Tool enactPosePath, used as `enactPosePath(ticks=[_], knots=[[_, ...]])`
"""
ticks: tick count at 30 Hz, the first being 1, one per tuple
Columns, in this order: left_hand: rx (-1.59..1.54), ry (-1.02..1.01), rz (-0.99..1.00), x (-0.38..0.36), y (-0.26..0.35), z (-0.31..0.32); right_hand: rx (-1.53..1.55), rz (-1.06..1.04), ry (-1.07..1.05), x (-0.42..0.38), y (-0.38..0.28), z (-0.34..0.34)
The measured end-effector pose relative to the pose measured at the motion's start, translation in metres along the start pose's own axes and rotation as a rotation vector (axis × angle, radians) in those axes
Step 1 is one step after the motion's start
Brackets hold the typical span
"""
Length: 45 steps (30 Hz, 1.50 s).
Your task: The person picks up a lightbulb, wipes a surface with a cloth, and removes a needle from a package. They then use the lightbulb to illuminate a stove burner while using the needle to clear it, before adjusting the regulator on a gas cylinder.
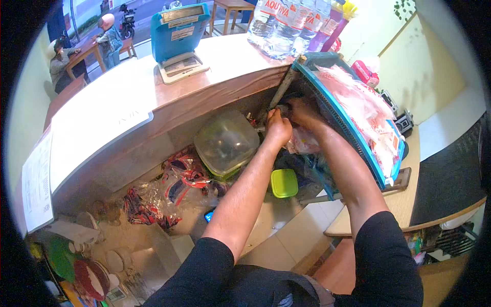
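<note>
Two hands [279, 128] [303, 111], left fingers [273, 114] curled, plastic [306, 144] beside

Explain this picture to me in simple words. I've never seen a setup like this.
There is no machine: one camera on a person's head looks forward and down at their bare hands. The left hand and right hand are close together, beside a blue tray of packets. Whether they hold anything is too hidden to tell. Plastic bottles stand on the counter; lower down are a clear tub, plastic bags and a green box.
</note>
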<state>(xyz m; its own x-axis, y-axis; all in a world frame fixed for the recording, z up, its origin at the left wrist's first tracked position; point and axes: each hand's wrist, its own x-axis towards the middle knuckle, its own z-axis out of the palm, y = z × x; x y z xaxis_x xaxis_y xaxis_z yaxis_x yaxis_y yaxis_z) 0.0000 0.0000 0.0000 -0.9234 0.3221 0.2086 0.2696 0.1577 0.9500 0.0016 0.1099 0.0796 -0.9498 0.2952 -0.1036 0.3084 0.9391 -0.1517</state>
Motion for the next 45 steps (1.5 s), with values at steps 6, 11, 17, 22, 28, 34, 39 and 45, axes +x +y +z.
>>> enactPosePath(ticks=[6, 11, 17, 22, 28, 34, 39, 45], knots=[[0.017, 0.048, 0.102, -0.003, 0.007, 0.01, -0.319, -0.234, 0.176, 0.012, 0.009, -0.007], [-0.041, 0.141, 0.212, -0.014, 0.003, 0.01, -0.206, -0.245, 0.139, -0.012, -0.003, -0.022], [-0.039, 0.104, 0.18, -0.015, 0.001, 0.005, -0.03, -0.295, 0.327, -0.039, 0.002, -0.04], [-0.014, 0.034, 0.173, -0.011, 0.005, -0.003, 0.233, -0.24, 0.457, -0.037, 0.026, -0.024], [0.019, 0.024, 0.117, -0.006, 0.02, -0.004, 0.449, -0.332, 0.567, -0.05, 0.016, -0.003], [0.1, -0.02, 0.093, 0.006, 0.034, -0.011, 0.583, -0.438, 0.524, -0.07, 0.001, -0.013], [-0.284, 0.071, 0.299, 0.001, 0.041, -0.013, 0.425, -0.56, 0.648, -0.095, -0.013, -0.019], [-0.421, 0.066, 0.37, 0.004, 0.05, -0.027, 0.313, -0.619, 0.812, -0.111, -0.04, -0.04]])
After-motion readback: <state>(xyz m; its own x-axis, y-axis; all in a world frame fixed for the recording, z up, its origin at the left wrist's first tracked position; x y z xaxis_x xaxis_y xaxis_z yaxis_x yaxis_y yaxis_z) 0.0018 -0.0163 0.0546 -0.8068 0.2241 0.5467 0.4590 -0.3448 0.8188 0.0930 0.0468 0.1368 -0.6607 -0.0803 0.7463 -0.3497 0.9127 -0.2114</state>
